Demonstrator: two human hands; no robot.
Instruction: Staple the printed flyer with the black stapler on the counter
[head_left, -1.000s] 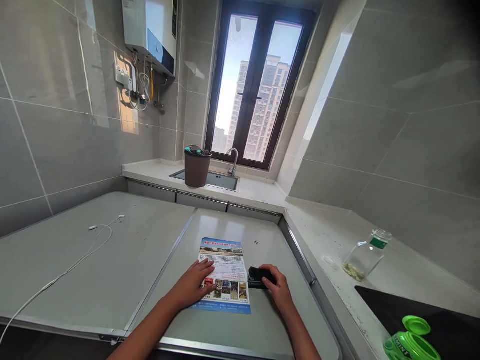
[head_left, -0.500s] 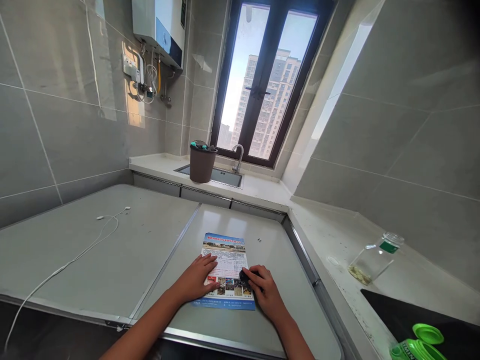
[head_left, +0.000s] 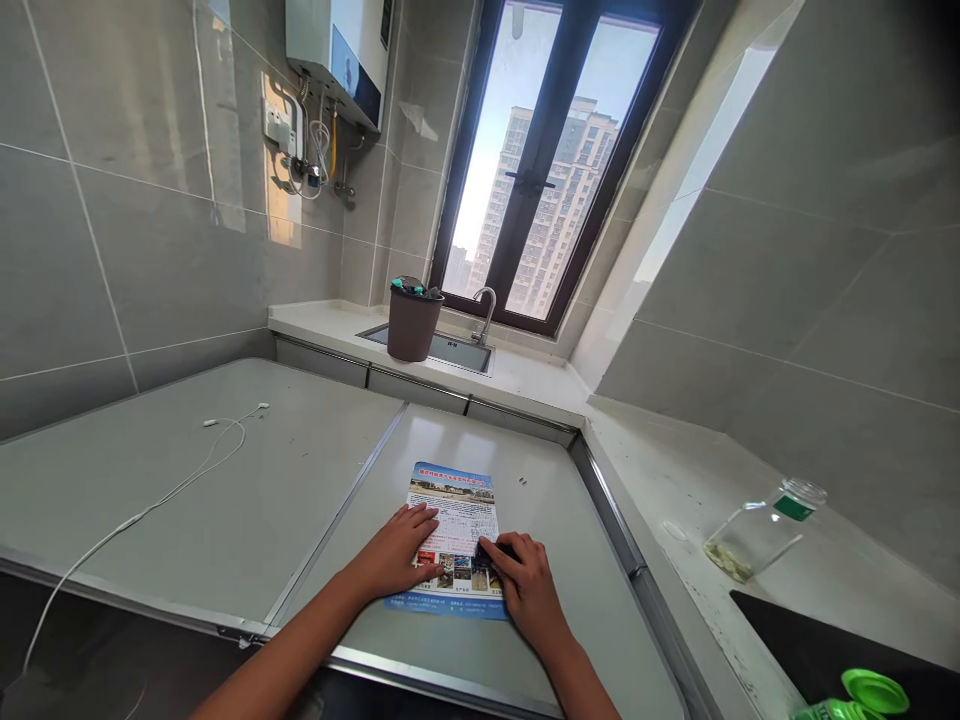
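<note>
A printed flyer (head_left: 454, 520) with blue top and bottom bands lies on the grey folding table. My left hand (head_left: 396, 552) rests flat on its left side, fingers spread. At the flyer's right side my right hand (head_left: 531, 588) is closed around a small black stapler (head_left: 484, 554). The stapler's front end reaches over the printed pictures, while most of its body is hidden under my fingers. Beyond the flyer, tiny metal bits (head_left: 523, 481), perhaps staples, sit on the tabletop.
A white cable (head_left: 176, 490) runs across the table's left half (head_left: 300, 480). On the counter behind, a brown bin (head_left: 414, 325) stands by the sink (head_left: 461, 352) and faucet (head_left: 487, 310). A glass jar (head_left: 765, 535) and a green container (head_left: 874, 692) are on the right counter.
My right hand has moved left, bringing the stapler from the flyer's right edge further over the paper. My left hand stays flat on the flyer. The view has shifted slightly.
</note>
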